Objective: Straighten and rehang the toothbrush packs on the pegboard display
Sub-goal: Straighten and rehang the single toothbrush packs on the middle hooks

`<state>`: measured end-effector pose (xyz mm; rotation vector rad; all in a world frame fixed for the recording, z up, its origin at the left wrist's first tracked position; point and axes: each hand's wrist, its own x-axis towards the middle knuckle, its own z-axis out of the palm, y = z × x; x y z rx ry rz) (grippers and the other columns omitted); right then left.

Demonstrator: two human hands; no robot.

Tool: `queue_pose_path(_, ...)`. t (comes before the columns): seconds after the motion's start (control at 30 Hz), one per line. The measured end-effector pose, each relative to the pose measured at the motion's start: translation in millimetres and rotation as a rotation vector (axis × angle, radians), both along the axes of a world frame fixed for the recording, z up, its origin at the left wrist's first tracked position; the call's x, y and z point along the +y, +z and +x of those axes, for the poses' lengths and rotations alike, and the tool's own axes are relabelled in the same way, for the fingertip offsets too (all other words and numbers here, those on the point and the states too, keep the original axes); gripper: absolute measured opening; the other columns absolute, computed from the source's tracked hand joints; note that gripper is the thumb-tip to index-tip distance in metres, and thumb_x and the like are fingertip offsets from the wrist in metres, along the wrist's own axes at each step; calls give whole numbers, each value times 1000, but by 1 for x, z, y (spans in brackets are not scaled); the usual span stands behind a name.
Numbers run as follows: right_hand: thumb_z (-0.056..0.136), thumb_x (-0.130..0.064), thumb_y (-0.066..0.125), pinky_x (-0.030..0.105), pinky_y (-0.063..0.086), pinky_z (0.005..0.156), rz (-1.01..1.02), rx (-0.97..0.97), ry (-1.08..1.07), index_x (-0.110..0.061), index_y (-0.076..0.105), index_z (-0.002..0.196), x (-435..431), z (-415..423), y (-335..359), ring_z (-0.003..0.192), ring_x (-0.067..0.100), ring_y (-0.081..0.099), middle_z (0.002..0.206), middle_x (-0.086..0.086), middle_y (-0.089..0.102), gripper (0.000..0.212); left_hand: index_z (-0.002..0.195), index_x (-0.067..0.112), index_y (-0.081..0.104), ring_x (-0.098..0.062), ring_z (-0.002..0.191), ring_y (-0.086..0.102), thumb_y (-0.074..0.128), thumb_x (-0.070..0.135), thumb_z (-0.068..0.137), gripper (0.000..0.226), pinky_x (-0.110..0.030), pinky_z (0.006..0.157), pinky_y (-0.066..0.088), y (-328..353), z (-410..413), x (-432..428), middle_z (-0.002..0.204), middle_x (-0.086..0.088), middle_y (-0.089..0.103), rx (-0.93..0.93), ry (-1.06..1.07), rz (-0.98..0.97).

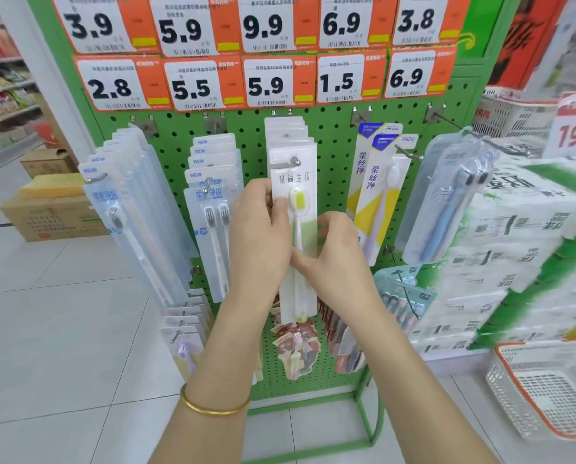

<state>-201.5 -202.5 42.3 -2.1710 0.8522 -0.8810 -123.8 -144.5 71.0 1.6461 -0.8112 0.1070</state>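
left hand: the left hand (259, 236) curled round the left edge of the front toothbrush pack (298, 289), thumb pressed on its face beside the brush head.
right hand: the right hand (340, 262) pinched the pack's right edge lower down, fingers bent. both hands were clamped on that one pack, close together.
pack material: a long, flat white card with a pale green panel, and a clear blister over a slim white brush with a yellow-tinted head.
pack direction: long axis vertical, brush head up, handle down.
pack place: front of the stack on the middle peg (293, 161) of the green pegboard (333, 155), below the price tags (266, 83).
wrist: a smooth gold bangle (212, 405) circled the left wrist.
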Motion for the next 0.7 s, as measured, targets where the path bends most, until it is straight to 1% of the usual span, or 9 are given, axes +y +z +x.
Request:
queue_pose_path(0.07, 86, -24, 61, 40, 47, 87, -26, -12, 18, -10, 38, 131, -9, -5, 5, 105, 20, 52, 124, 6, 44, 52, 96, 22, 54, -19, 89, 56, 48, 12, 96, 11, -32, 79, 47, -1, 4, -3, 96, 0, 61, -17, 13, 11)
queue_pose_path(0.13, 91, -10, 50, 37, 43, 94, -97, -55, 1, -7, 38, 134, -18, -6, 17, 111, 23, 52, 128, 9, 46, 45, 95, 22, 53, -19, 89, 55, 48, 13, 96, 11, -33, 79, 46, 0, 7, -5, 96, -1, 61, -24, 23, 23)
queue_pose_path(0.23, 94, -1, 38, 21, 32, 90, -199, -115, -23, -1, 42, 133, -32, 3, 43, 119, 24, 47, 129, 14, 49, 39, 93, 21, 51, -21, 90, 54, 48, 13, 97, 10, -33, 79, 45, 3, 10, -10, 96, -3, 60, -27, 35, 56)
queue_pose_path(0.3, 95, 1, 35, 17, 27, 87, -254, -130, -27, 0, 44, 132, -42, 12, 60, 122, 24, 44, 130, 15, 50, 38, 92, 20, 50, -23, 90, 54, 47, 13, 97, 9, -35, 79, 45, 3, 13, -12, 96, -5, 59, -32, 36, 80)
queue_pose_path(0.4, 96, 1, 33, 21, 29, 87, -297, -115, -25, -3, 48, 131, -55, 28, 81, 121, 26, 43, 129, 14, 51, 38, 93, 19, 50, -24, 91, 54, 46, 13, 98, 8, -38, 79, 46, 2, 14, -12, 97, -7, 59, -50, 38, 94)
queue_pose_path(0.5, 98, -3, 31, 29, 36, 91, -268, -103, -3, -5, 55, 124, -65, 41, 99, 117, 26, 47, 126, 13, 53, 35, 99, 19, 50, -21, 93, 54, 44, 13, 98, 9, -37, 82, 47, 0, 12, -10, 101, -4, 58, -92, 58, 113)
queue_pose_path(0.57, 99, -5, 31, 30, 40, 83, -208, -110, 35, -8, 59, 118, -70, 48, 106, 107, 22, 51, 123, 10, 57, 34, 109, 15, 52, -21, 96, 54, 43, 13, 97, 15, -40, 85, 47, -2, 11, -11, 105, -2, 57, -133, 81, 126)
queue_pose_path(0.63, 95, -1, 32, 29, 42, 74, -112, -138, 78, -11, 61, 108, -74, 52, 109, 94, 18, 52, 112, 4, 59, 34, 124, 14, 50, -23, 103, 54, 43, 13, 96, 29, -43, 89, 47, -2, 9, -11, 113, -4, 54, -170, 102, 141)
queue_pose_path(0.7, 89, 2, 32, 27, 42, 76, -41, -154, 110, -12, 62, 97, -75, 54, 112, 95, 15, 52, 99, -3, 57, 33, 137, 11, 40, -25, 112, 51, 43, 13, 96, 41, -44, 94, 44, -2, 5, -10, 123, -8, 49, -198, 127, 159)
